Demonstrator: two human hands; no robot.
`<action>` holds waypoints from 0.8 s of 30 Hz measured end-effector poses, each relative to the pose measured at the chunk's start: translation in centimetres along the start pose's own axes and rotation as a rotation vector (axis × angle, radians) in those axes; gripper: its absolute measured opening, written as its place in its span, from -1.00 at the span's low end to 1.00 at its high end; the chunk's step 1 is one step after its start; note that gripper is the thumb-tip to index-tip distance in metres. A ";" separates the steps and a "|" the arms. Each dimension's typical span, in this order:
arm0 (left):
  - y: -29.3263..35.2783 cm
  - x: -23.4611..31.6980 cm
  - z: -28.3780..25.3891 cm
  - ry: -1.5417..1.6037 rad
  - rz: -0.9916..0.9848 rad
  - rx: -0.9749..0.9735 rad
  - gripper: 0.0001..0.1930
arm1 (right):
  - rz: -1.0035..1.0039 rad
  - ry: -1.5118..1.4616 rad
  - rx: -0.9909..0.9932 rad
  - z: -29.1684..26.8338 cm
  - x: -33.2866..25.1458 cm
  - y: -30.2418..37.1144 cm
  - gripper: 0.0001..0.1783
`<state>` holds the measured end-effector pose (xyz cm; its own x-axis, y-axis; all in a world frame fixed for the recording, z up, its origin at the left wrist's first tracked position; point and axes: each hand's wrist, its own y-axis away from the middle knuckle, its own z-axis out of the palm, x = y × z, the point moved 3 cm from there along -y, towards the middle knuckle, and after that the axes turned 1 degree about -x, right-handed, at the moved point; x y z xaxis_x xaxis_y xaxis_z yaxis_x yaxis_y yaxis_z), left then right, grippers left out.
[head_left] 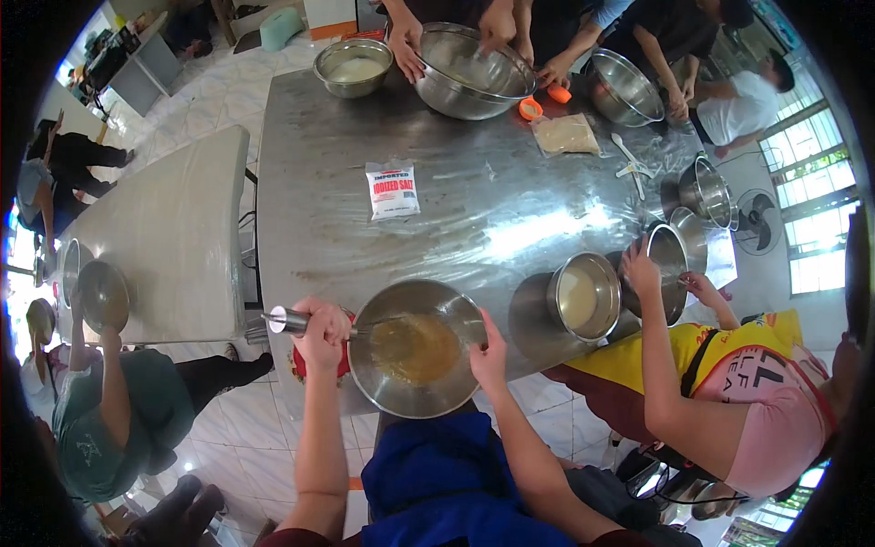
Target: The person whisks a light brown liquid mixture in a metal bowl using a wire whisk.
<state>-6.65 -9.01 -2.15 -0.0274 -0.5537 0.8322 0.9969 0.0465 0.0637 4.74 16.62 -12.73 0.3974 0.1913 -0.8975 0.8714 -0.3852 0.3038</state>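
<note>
Our left hand (321, 335) is wrapped around the handle of a metal whisk (285, 319), which reaches into a big steel bowl (428, 294). Our right hand (489, 354) grips the right side of the bowl's rim. The bowl sits between our two hands, at the near edge of the table (333, 246), with a wet brown mix (427, 351) inside. Past our hands, we see a white packet (393, 193). Right of our right hand stands a steel pot (607, 296) with creamy liquid.
</note>
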 end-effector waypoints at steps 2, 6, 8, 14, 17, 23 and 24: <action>2.1 -2.2 0.4 0.075 0.000 -0.038 -0.72 | -0.097 -0.005 0.021 0.4 -0.1 -0.2 -0.32; 2.6 -0.2 0.0 0.019 -0.018 -0.083 -0.71 | -0.153 -0.045 0.059 -0.3 1.1 -0.4 -0.31; 0.5 1.5 -1.7 0.014 0.160 -0.106 -0.76 | -0.148 -0.027 0.064 0.6 1.4 -0.5 -0.31; 2.8 -2.6 -1.1 0.099 0.013 -0.062 -0.84 | -0.228 -0.016 0.064 0.9 0.8 -1.3 -0.31; 0.3 -1.3 -3.6 0.047 -0.034 0.018 -0.82 | -0.227 -0.042 0.049 1.0 1.4 -1.2 -0.30; 2.3 -3.8 -0.9 0.150 -0.060 -0.181 -0.76 | -0.169 -0.033 -0.001 0.9 0.8 -1.5 -0.29; 2.1 -3.8 -2.2 0.038 -0.083 0.084 -0.74 | -0.186 -0.041 0.007 0.5 1.6 -1.6 -0.29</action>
<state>-4.34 -8.65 -6.42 -0.1049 -0.5895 0.8009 0.9815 0.0682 0.1788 3.80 17.08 -14.78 0.2172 0.2233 -0.9502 0.9267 -0.3532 0.1288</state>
